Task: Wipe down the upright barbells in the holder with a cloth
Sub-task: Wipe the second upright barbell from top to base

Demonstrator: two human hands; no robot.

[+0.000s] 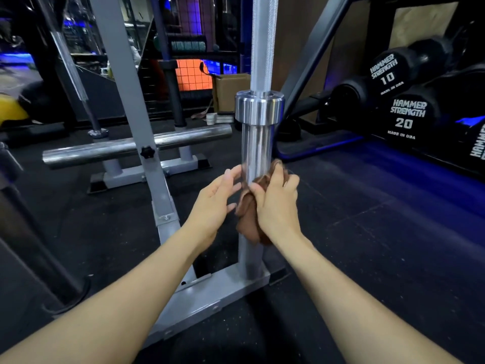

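A chrome barbell (258, 143) stands upright in the middle of the head view, its smooth sleeve down in the grey holder tube (249, 261). My right hand (275, 203) presses a brown cloth (248, 214) around the lower sleeve, just above the tube. My left hand (215, 203) is open beside the sleeve, fingertips touching its left side. A second barbell (70, 72) leans at the back left.
The grey holder frame (210, 298) rests on black rubber flooring, with a slanted grey post (131, 101) to the left. A horizontal steel bar (136, 147) lies behind. Black dumbbells (409, 111) sit on a rack at right. A cardboard box (228, 90) stands behind.
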